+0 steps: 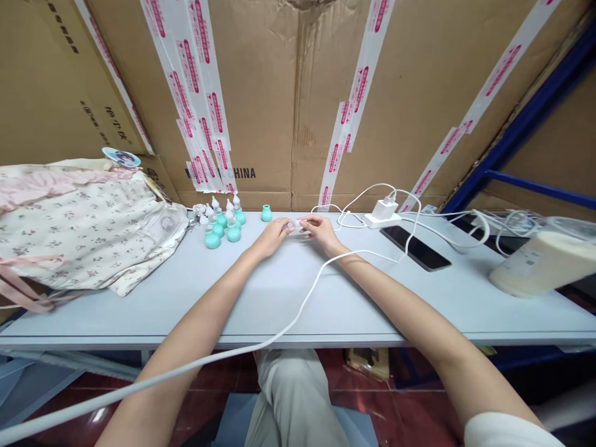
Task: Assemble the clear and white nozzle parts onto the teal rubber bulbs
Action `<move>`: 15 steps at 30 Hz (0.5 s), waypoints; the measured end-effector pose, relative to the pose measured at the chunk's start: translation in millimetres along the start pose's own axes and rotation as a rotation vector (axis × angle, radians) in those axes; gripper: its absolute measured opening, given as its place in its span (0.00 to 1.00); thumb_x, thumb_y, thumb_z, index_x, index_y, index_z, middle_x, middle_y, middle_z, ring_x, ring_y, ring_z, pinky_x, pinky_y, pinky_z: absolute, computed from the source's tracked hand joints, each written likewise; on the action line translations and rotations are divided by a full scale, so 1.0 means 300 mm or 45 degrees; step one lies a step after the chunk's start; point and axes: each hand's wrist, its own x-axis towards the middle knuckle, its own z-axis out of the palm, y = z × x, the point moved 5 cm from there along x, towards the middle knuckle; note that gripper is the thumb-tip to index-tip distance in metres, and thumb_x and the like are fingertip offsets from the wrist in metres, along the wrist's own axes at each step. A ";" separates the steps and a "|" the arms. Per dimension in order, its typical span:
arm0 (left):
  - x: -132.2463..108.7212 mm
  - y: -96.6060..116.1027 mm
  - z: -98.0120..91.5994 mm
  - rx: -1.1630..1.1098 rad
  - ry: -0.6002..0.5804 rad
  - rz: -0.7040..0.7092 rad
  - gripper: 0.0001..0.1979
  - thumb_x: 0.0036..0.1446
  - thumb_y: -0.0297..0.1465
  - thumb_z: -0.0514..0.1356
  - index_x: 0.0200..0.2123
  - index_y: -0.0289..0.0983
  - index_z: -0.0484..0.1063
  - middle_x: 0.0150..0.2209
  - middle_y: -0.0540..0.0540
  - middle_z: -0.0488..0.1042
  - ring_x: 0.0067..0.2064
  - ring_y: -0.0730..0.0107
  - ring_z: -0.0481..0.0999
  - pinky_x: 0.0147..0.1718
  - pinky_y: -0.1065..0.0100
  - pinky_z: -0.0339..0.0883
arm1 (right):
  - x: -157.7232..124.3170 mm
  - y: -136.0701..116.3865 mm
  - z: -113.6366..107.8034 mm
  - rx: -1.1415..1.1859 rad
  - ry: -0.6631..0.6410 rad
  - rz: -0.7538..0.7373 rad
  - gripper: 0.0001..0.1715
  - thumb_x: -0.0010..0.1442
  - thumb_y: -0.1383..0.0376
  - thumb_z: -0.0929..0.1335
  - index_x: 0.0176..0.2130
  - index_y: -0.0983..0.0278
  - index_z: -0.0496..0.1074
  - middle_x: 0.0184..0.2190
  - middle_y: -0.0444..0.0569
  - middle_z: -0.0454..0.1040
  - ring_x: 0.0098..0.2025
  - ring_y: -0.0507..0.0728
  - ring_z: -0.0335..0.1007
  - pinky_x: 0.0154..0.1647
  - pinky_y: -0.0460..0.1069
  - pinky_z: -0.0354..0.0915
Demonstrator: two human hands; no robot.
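Near the back of the table, my left hand [272,238] is closed in a pinch on a small clear plastic piece [292,225]. Facing it, my right hand [322,232] pinches a whitish end that meets the clear piece; whether they are one part or two is too small to tell. Just left of my hands stands a teal rubber bulb [266,213] with an open neck and no tip. Further left is a group of several teal bulbs [233,233] topped with clear or whitish nozzles [215,203], all upright.
A floral cloth bag [93,230] covers the table's left end. On the right lie a black phone [416,248], a white charger [384,208] on a power strip, and a cream container [542,264]. A white cable [298,316] loops across the foreground. Cardboard [265,112] walls the back.
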 end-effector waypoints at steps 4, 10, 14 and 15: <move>-0.011 0.018 -0.003 0.103 0.010 0.066 0.12 0.62 0.33 0.49 0.41 0.34 0.69 0.42 0.41 0.72 0.46 0.62 0.70 0.48 0.62 0.61 | 0.005 -0.019 -0.002 -0.050 -0.068 -0.027 0.26 0.37 0.51 0.76 0.30 0.67 0.75 0.24 0.47 0.75 0.25 0.51 0.71 0.20 0.42 0.63; -0.026 0.062 -0.005 0.295 -0.048 0.127 0.13 0.64 0.33 0.46 0.40 0.34 0.69 0.39 0.41 0.72 0.43 0.62 0.69 0.45 0.62 0.62 | 0.008 -0.034 -0.004 -0.083 -0.170 -0.051 0.26 0.34 0.51 0.77 0.28 0.68 0.75 0.23 0.48 0.75 0.24 0.52 0.72 0.24 0.44 0.67; -0.031 0.056 0.006 0.327 -0.076 0.106 0.13 0.64 0.31 0.46 0.40 0.33 0.69 0.39 0.40 0.73 0.43 0.60 0.70 0.45 0.61 0.61 | 0.008 -0.016 0.000 -0.023 -0.183 -0.031 0.26 0.32 0.52 0.78 0.27 0.68 0.75 0.22 0.48 0.75 0.25 0.52 0.72 0.29 0.46 0.70; -0.032 0.052 0.008 0.318 -0.069 0.099 0.13 0.63 0.31 0.46 0.40 0.33 0.69 0.39 0.39 0.73 0.44 0.60 0.70 0.45 0.61 0.61 | 0.007 -0.013 0.001 -0.005 -0.183 -0.029 0.26 0.33 0.52 0.78 0.27 0.68 0.75 0.22 0.48 0.75 0.26 0.52 0.73 0.30 0.47 0.71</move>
